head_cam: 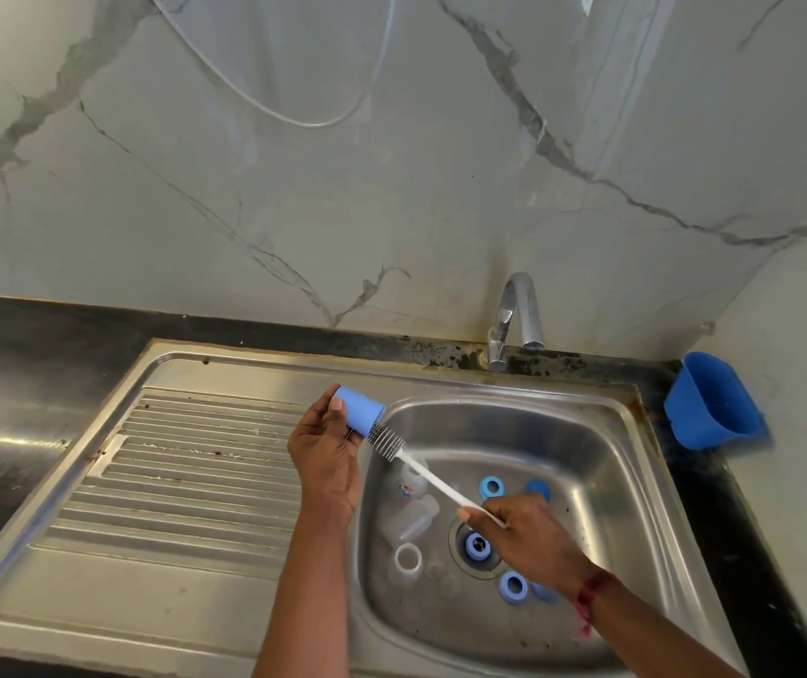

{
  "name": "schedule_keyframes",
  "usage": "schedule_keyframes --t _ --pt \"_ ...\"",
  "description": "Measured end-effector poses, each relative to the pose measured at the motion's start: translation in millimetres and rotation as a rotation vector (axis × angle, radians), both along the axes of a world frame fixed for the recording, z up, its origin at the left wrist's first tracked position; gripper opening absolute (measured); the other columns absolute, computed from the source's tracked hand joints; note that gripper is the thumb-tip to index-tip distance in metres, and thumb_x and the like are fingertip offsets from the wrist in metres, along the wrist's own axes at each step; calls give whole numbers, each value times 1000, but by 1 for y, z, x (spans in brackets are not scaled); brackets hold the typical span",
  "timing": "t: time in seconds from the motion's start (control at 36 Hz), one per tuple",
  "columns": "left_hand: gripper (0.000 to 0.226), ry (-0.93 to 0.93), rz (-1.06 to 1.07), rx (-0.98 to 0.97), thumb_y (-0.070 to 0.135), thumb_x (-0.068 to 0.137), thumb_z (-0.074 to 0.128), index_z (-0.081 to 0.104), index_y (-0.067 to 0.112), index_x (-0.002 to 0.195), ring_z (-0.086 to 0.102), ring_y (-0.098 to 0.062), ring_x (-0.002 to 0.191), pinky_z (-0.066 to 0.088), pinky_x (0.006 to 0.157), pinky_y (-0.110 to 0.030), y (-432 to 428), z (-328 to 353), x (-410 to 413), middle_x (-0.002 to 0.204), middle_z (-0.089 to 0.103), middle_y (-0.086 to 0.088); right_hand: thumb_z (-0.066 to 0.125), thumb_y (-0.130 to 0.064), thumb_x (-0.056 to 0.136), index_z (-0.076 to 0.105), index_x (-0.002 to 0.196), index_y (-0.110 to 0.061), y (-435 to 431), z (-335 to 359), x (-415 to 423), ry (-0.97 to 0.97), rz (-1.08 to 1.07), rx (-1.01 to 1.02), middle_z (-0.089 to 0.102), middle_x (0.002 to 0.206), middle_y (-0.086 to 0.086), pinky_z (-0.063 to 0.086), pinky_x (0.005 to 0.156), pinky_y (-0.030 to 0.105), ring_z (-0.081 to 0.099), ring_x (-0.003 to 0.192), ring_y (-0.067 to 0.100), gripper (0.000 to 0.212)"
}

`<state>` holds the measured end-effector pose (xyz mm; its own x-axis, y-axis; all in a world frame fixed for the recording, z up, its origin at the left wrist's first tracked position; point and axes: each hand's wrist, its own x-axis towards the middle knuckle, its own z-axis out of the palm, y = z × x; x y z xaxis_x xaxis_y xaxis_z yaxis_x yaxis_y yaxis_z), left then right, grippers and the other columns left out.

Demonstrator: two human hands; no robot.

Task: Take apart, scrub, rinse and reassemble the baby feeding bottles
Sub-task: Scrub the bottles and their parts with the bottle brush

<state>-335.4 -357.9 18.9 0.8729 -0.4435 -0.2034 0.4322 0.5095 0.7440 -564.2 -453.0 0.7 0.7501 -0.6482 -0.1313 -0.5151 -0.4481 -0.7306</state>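
Observation:
My left hand (pixel 325 455) grips a blue bottle cap (pixel 358 409) over the left rim of the steel sink (pixel 602 435). My right hand (pixel 526 538) holds the white handle of a bottle brush (pixel 418 464), and the brush's bristle head is pushed into the cap's open end. Down in the basin lie clear bottle bodies (pixel 409 521), a clear bottle with a white rim (pixel 408 557) and several blue collar rings (pixel 491 487). One blue ring (pixel 477 545) sits on the drain.
A chrome tap (pixel 514 320) stands behind the basin, with no water running. The ribbed drainboard (pixel 186 472) stretches to the left. A blue plastic holder (pixel 712 401) sits on the dark counter at the right, against the marble wall.

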Motion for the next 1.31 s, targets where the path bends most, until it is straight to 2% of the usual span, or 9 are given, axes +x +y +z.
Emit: schedule_keyframes --t 0.19,0.39,0.53,0.64,0.72,0.86,1.06,1.22,1.31 --pt "93 -9 -16 20 50 37 99 67 -1 109 73 -23 90 62 75 -35 1 5 -9 92 77 -7 59 -49 92 33 54 -11 -1 1 -12 -53 -68 -17 28 51 -4 27 49 21 27 50 7 60" --pt "24 116 21 42 10 79 73 66 7 101 67 -28 93 62 72 -34 2 5 -16 94 71 -11 64 -42 92 32 53 -14 1 -4 -20 -77 -216 84 28 49 -5 26 47 19 26 46 7 57" --pt "10 41 -81 191 10 92 65 58 15 90 63 -26 88 58 57 -32 3 3 -19 95 66 -9 63 -46 91 31 54 -11 5 3 -20 -125 -262 89 30 48 -4 28 48 23 27 46 9 60" --pt "7 -33 -172 296 18 95 62 58 15 90 65 -26 88 60 67 -43 0 5 -27 96 64 -10 60 -48 92 32 53 -17 5 13 -15 -67 -165 12 30 47 -7 28 48 19 29 46 7 57" --pt "12 -69 -258 324 11 89 70 63 8 99 67 -28 92 59 78 -47 0 8 -27 109 67 -19 61 -46 93 29 52 -18 3 16 -15 -53 -163 -2 30 45 -8 28 48 17 29 45 8 58" --pt "60 -271 -354 456 -7 65 86 64 8 119 73 -26 93 60 70 -27 5 1 -20 110 71 -14 64 -45 92 28 51 -18 -6 12 -20 -54 -166 -30 30 46 -5 28 48 18 29 44 10 60" --pt "62 -436 -245 577 8 59 94 66 27 112 71 -21 97 59 72 -28 10 -8 -11 119 66 -4 62 -49 92 32 50 -18 -15 5 -24 21 -99 -26 33 45 -4 28 48 19 30 44 9 59" --pt "59 -639 -445 621 9 62 92 61 34 105 68 -20 99 57 69 -20 5 0 -21 115 63 2 60 -48 93 33 51 -18 -15 4 -13 15 -131 -59 34 45 -7 29 50 19 33 46 9 58" --pt "57 -629 -466 603 5 62 92 62 25 107 68 -18 98 55 67 -16 -1 -1 -27 112 64 2 60 -46 94 32 52 -18 -14 5 -9 9 -150 -82 35 45 -6 29 50 20 34 48 10 57"
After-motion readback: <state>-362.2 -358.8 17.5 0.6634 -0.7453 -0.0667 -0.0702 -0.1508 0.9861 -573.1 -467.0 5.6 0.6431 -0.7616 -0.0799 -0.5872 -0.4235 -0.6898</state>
